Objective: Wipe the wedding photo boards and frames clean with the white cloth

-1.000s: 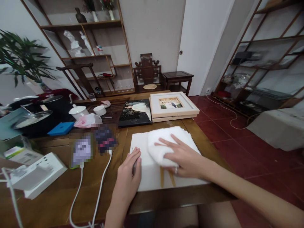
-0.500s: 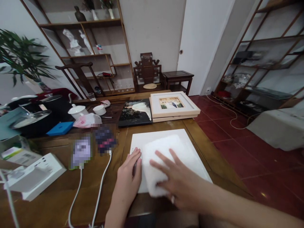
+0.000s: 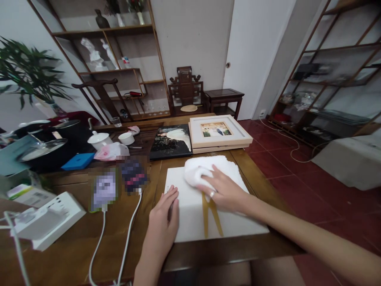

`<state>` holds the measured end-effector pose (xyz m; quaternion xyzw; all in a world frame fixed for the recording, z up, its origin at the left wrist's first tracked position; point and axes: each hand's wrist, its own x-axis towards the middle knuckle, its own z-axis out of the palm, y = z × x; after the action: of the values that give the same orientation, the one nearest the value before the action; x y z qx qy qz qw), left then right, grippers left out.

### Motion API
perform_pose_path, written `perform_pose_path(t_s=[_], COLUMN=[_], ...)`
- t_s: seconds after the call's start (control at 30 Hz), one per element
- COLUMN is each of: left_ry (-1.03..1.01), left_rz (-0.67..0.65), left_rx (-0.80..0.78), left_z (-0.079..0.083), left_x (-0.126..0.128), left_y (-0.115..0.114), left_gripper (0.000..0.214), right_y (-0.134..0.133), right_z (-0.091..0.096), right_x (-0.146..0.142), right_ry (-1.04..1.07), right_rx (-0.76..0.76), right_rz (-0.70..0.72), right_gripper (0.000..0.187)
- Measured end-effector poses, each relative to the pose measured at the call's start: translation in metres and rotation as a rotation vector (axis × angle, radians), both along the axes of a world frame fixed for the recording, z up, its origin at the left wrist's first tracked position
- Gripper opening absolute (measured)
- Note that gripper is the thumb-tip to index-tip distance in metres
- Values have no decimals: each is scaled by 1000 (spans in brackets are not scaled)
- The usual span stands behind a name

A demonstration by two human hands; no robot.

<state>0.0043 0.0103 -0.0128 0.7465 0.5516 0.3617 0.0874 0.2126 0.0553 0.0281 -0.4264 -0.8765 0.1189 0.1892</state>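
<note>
Your right hand [image 3: 228, 191] lay on white towel [image 3: 205, 164], grip unclear, at twelve o'clock on white board [image 3: 190, 214]; left hand [image 3: 163, 212], apart, unclenched, touched nine-o'clock edge.

A room with pale grey walls [image 3: 196, 39] and a floor [image 3: 293, 190] of dark red tiles; at back left, 1 wooden display shelf [image 3: 107, 31] with vases [image 3: 101, 20] and white figurines [image 3: 92, 53]; before it, 1 dark chair [image 3: 102, 93]; at centre back, 1 carved armchair [image 3: 185, 91] beside 1 low side table [image 3: 224, 94]; then 1 white door [image 3: 256, 47]; far right, 1 open shelf unit [image 3: 327, 50]; far left, 1 leafy plant [image 3: 32, 75]; soft, dim light.
</note>
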Motion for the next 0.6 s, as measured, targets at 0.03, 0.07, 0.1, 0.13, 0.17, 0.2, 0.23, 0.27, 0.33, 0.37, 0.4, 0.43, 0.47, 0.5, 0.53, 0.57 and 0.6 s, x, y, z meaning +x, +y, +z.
perform_pose_path(t_s=[0.03, 0.07, 0.1, 0.13, 0.17, 0.2, 0.23, 0.27, 0.33, 0.37, 0.4, 0.43, 0.47, 0.5, 0.53, 0.57, 0.6], left_ry=[-1, -2, -3, -9, -20, -35, -53, -71, -95, -101, -103, -102, -99, -95, -92, -90, -87], left_rz=[1, 2, 6, 17, 40, 73, 115, 159, 229, 246, 252, 252, 249, 250, 255, 262, 268], left_rx=[-1, -1, -2, 0, 6, 11, 18, 23, 19, 3, -19, -42, -67, -87, -105, -119, -132], left_z=[1, 1, 2, 3, 4, 5, 6, 6, 6, 6, 5, 5, 4, 4, 3, 3, 3], left_x=[0, 1, 1, 1, 0, 0, -1, -1, -2, -3, -3, -4, -4, -4, -4, -4, -4], left_y=[0, -1, -1, -1, -2, -2, -3, -3, -3, -2, -2, -2, -1, -1, -1, -1, -2], left_gripper=[32, 33, 34, 35, 36, 36, 35, 34, 33, 33, 33, 33, 33, 33, 33, 33, 33], right_y=[10, 19, 25, 29, 30, 29, 26, 20, 2, -9, -21, -32, -43, -53, -62, -68, -72], right_z=[-1, -2, -2, -2, -3, -2, -2, -2, -1, 0, 1, 2, 3, 4, 5, 5, 5], right_x=[-6, -13, -20, -26, -31, -35, -39, -41, -41, -38, -35, -30, -23, -16, -8, 1, 11], right_ry=[-2, -8, -16, -25, -32, -46, -69, -100, -169, -197, -213, -213, -204, -191, -179, -166, -156], right_rx=[5, 9, 11, 13, 13, 16, 23, 34, 61, 73, 82, 84, 84, 80, 70, 60, 52], right_rz=[-46, -75, -85, -79, -63, -37, 2, 56, 190, 263, 330, 381, 416, 434, 437, 426, 407], right_gripper=[40, 42, 44, 44, 43, 41, 39, 37, 31, 29, 28, 26, 25, 23, 22, 22, 22])
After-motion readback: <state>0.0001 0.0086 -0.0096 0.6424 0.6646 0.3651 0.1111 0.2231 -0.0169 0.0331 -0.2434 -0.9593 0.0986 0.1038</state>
